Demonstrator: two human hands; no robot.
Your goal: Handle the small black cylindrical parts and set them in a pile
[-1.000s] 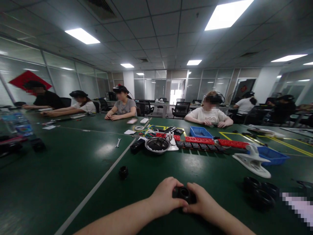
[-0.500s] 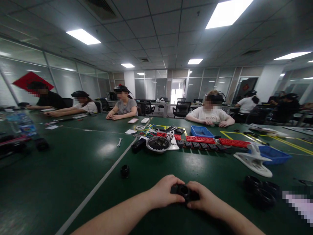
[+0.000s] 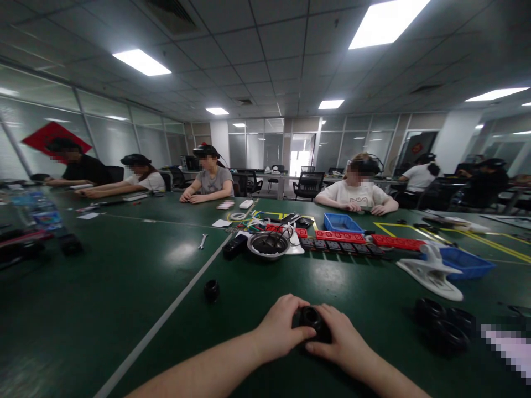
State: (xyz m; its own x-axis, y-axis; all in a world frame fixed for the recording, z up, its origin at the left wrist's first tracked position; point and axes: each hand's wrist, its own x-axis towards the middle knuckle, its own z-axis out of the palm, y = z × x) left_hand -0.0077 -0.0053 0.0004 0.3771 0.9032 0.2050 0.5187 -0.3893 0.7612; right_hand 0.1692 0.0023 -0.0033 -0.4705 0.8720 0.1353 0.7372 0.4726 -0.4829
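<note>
A black part with a round hole (image 3: 310,317) sits between my two hands, low over the near side of the green table. My left hand (image 3: 282,327) grips it from the left, thumb in front and fingers behind. From the right, my right hand (image 3: 341,337) closes on the same part, its thumb at the front edge. My fingers cover much of the part, so its full shape cannot be made out. A small black ring-like piece (image 3: 211,290) stands on the table ahead and to the left. Several black round pieces (image 3: 446,326) lie together at the right.
Ahead are a metal bowl (image 3: 268,255) with black cable in it, red strips (image 3: 340,236), a blue tray (image 3: 342,223) and a white stand (image 3: 435,275). A wrench (image 3: 202,241) lies to the left. Several people sit around the table, one opposite (image 3: 357,193).
My right hand has shifted slightly left, closer to my left hand, and covers more of the black part. The part has turned or tilted a little in my hands.
</note>
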